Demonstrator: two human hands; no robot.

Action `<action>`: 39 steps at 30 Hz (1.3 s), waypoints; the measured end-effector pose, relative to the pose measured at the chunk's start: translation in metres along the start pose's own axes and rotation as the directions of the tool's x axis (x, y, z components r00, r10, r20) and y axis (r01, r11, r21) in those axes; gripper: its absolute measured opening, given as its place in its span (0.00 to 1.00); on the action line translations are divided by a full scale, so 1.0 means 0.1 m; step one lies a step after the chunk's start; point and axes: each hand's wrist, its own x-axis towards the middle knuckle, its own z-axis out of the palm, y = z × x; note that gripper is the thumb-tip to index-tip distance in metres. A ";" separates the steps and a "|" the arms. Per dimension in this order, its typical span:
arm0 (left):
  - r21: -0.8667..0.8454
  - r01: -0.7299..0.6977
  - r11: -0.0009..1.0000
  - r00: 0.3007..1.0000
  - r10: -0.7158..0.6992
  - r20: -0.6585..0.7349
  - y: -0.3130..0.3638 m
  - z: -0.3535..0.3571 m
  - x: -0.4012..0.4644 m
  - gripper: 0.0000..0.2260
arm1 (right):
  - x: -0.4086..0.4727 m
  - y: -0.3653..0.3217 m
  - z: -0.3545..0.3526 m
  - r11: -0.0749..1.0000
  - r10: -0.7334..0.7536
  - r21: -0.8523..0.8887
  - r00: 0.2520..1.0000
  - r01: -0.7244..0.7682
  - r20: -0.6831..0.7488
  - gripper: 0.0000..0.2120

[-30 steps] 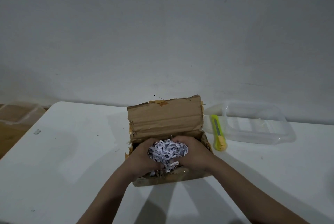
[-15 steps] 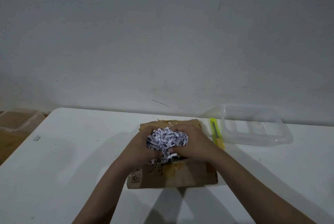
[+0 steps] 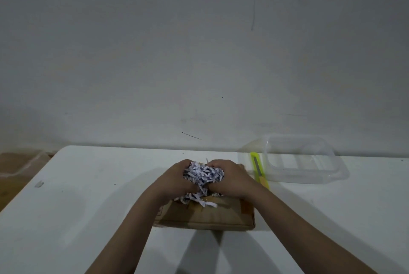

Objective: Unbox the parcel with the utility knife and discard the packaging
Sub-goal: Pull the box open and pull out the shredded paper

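Grey plaster wall (image 3: 199, 41) fills most of what I see from where I stand, dull and faintly scuffed, with a thin dark scratch low down near the tabletop. Below it runs a white table (image 3: 77, 218), its left corner rounded, and past that corner a strip of brownish floor (image 3: 15, 169) shows.

On the table, toward the near middle, lies the cardboard parcel (image 3: 212, 216), brown and creased, its long side facing the person. Both forearms reach in from the near edge and meet above it. To the right, near the wall, sits a clear plastic container (image 3: 309, 163), open side up. Just beside its left wall lies the yellow-green utility knife (image 3: 259, 169), pointing toward the wall, its near end partly hidden behind the right wrist.

Above the parcel the left hand (image 3: 177, 182) and the right hand (image 3: 232, 179) cup a wad of shredded paper (image 3: 202, 174), white with dark print. The fingers of both hands curl in around the wad from either side, pressing it between the palms. A few loose strips hang from the bundle and trail onto the parcel's top. A tiny scrap (image 3: 39, 184) lies alone near the table's left edge.
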 end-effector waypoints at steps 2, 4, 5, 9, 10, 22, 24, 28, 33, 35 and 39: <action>0.030 0.012 0.999 1.000 -0.012 0.021 -0.01 0.00 -0.01 0.21 | -0.01 0.01 0.02 1.000 0.017 -0.001 1.000 -0.017 0.018 0.15; 0.091 0.023 0.996 0.998 -0.028 0.056 -0.03 0.00 -0.04 0.25 | -0.02 0.03 0.06 1.000 0.022 -0.018 0.998 -0.021 0.053 0.13; 0.136 0.027 0.990 0.996 -0.038 0.079 -0.04 0.01 -0.05 0.25 | -0.03 0.02 0.09 0.999 0.017 -0.037 0.997 -0.015 0.075 0.11; 0.306 0.028 0.951 0.992 -0.065 0.111 -0.09 0.08 -0.15 0.18 | -0.13 0.03 0.20 0.993 0.037 -0.116 0.993 -0.023 0.113 0.05; 0.327 0.024 0.945 0.992 -0.064 0.112 -0.11 0.10 -0.18 0.18 | -0.17 0.03 0.23 0.992 0.049 -0.122 0.993 -0.035 0.110 0.06; 0.418 0.115 0.901 0.974 -0.185 0.131 -0.32 0.34 -0.60 0.37 | -0.67 0.12 0.59 0.996 0.091 0.012 0.994 -0.092 0.057 0.30; 0.432 0.131 0.893 0.968 -0.209 0.140 -0.33 0.37 -0.61 0.38 | -0.71 0.10 0.59 0.996 0.087 0.030 0.992 -0.090 0.089 0.31; 0.488 0.159 0.858 0.962 -0.246 0.120 -0.34 0.42 -0.63 0.36 | -0.75 0.08 0.58 0.995 0.090 0.022 0.987 -0.093 0.134 0.34; 0.517 0.191 0.834 0.952 -0.287 0.110 -0.38 0.48 -0.61 0.34 | -0.75 0.07 0.57 0.992 0.103 0.054 0.975 -0.116 0.198 0.37; 0.530 0.190 0.826 0.949 -0.294 0.117 -0.38 0.47 -0.60 0.35 | -0.75 0.07 0.57 0.991 0.106 0.062 0.972 -0.121 0.209 0.38; 0.514 0.212 0.831 0.945 -0.308 0.108 -0.35 0.47 -0.62 0.36 | -0.74 0.08 0.59 0.990 0.104 0.074 0.973 -0.121 0.205 0.38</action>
